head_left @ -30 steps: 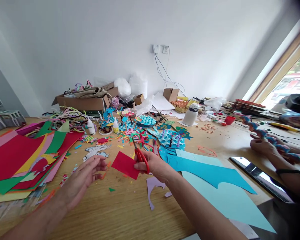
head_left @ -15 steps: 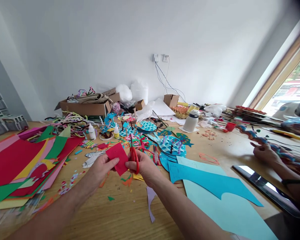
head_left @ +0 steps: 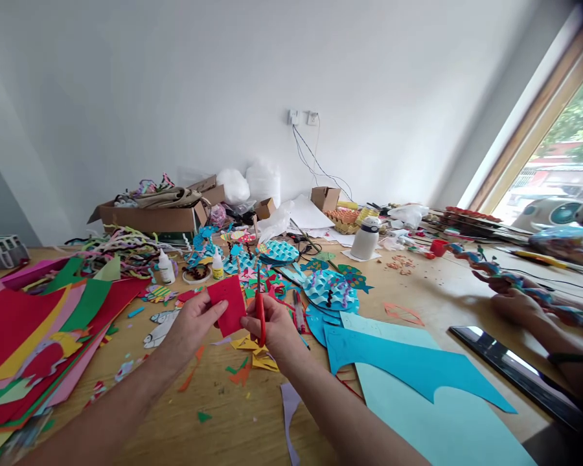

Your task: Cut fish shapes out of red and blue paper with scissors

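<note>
Hands [head_left: 194, 320] [head_left: 278, 327] closed on paper [head_left: 229, 305], scissors [head_left: 261, 317]

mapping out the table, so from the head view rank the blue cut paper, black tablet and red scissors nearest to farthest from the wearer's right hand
1. Red scissors: held in the right hand.
2. Blue cut paper: to that hand's right.
3. Black tablet: farther right, past most of the paper.

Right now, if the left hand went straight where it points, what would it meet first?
Beyond the red paper it pinches, the left hand would probably meet the red scissors held in the right hand, though depth is unclear.
</note>
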The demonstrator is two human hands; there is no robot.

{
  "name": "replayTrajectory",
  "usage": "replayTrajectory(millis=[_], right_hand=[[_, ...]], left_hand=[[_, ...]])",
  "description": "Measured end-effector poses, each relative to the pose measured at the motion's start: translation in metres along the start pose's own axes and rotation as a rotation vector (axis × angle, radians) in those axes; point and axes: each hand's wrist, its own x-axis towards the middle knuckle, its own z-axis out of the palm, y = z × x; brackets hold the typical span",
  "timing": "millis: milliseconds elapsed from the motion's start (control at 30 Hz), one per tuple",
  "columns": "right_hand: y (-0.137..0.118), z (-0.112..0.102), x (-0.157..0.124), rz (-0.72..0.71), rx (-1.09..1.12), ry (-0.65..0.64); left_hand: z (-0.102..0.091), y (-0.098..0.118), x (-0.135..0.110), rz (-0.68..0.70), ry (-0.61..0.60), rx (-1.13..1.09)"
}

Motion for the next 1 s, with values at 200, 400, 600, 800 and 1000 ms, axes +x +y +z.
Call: replayTrajectory(millis=[200, 400, 600, 800, 1000], right_hand=[[0.011, -0.005, 0.003, -0.015, 0.024, 0.017], [0.009, -0.012, -0.001, 0.004, 0.001, 0.076], [0.005, -0.011, -0.009, -0.023, 0.017, 0.042], [0.009, -0.010, -0.010, 0.034, 0.130, -0.064], [0.003, -0.010, -0.011, 0.026, 0.104, -0.069]], left_hand=[[-0.001, -0.004, 0.005, 0.029, -0.006, 0.016], [-0.005, -0.006, 0.001, -0.087, 0.009, -0.070], [0.004, -0.002, -0.011, -0.151, -0.072, -0.117], [0.003, -0.010, -0.012, -0.179, -0.147, -0.211], [-0.012, -0.009, -0.003, -0.130, -0.163, -0.259]])
